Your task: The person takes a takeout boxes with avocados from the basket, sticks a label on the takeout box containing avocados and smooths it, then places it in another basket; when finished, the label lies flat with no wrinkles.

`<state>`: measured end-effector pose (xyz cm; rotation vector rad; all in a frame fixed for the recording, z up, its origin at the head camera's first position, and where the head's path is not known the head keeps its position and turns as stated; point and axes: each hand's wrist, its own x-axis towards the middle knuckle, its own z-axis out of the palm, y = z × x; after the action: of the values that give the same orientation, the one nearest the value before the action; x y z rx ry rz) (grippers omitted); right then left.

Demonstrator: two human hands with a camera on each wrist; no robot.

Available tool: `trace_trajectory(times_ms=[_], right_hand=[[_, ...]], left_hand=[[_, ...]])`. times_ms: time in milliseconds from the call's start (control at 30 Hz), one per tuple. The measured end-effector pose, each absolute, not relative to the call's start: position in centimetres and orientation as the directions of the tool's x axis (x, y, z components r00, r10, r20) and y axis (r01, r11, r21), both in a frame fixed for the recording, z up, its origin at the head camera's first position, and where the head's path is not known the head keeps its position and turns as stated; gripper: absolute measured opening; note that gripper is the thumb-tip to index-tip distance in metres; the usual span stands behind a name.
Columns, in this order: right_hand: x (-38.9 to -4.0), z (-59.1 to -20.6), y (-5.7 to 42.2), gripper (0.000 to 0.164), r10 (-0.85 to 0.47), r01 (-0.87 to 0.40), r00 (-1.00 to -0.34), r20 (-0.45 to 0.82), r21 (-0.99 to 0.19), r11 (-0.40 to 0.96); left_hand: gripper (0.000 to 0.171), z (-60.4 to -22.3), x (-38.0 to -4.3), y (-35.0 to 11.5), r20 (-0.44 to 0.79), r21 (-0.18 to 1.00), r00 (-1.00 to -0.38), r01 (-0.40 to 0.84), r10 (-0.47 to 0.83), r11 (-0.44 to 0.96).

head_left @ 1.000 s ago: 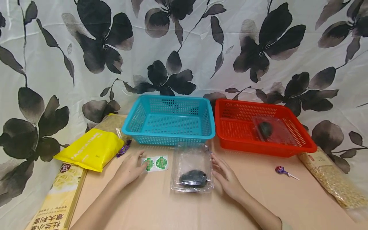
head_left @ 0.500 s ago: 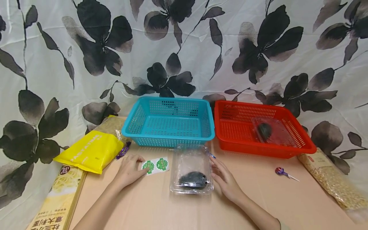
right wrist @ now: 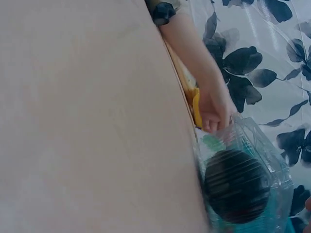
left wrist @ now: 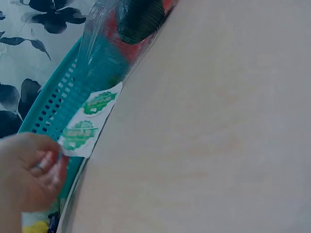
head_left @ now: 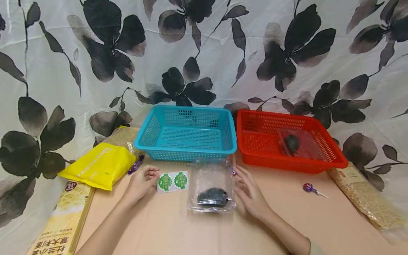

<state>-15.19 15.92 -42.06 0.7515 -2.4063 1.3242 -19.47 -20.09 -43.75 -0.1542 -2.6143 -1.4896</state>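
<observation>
A white sheet with two green round stickers (head_left: 172, 182) is in the middle of the table in the head view. My left hand (head_left: 142, 182) has its fingers curled and appears to pinch the sheet's left edge, as the left wrist view also shows. To the right of the sheet stands a clear plastic clamshell box (head_left: 210, 173) with a dark, oval item (head_left: 213, 197) inside. My right hand (head_left: 251, 193) rests against the box's right side with loosely bent fingers. A small blue and white thing (head_left: 233, 172) shows by its fingertips, its kind unclear.
Behind the box stand a turquoise basket (head_left: 188, 156) and a red basket (head_left: 287, 165) holding a similar clear box (head_left: 306, 145). A lollipop (head_left: 313, 190) and a bag of grains (head_left: 366, 198) are on the right. A yellow bag (head_left: 102, 165) and noodle pack (head_left: 63, 216) are on the left.
My left thumb has slid off the face of the sticker sheet to its left edge. The sheet has tilted slightly. The right hand stays beside the box.
</observation>
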Motion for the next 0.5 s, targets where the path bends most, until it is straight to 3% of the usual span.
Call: trace_trajectory(times_ms=[133,367,500], right_hand=[[-15.8,-41.4,16.1,0.055,-0.302,-0.601,-0.796,0.525,-0.631,0.490],[-16.0,-38.4,13.9,0.050,-0.350,-0.763,-0.644,0.680,-0.546,0.345],[-15.9,-37.2,11.8,0.039,-0.385,-0.794,-0.608,0.695,-0.540,0.279]], left_hand=[[0.021,-41.0,-18.8,-19.7,0.172,0.864,-0.984,0.169,0.037,0.475],[0.018,-36.4,-17.1,-17.5,0.303,0.881,-0.950,0.308,0.073,0.360],[0.015,-35.1,-16.3,-15.2,0.398,0.863,-0.909,0.418,0.127,0.284]])
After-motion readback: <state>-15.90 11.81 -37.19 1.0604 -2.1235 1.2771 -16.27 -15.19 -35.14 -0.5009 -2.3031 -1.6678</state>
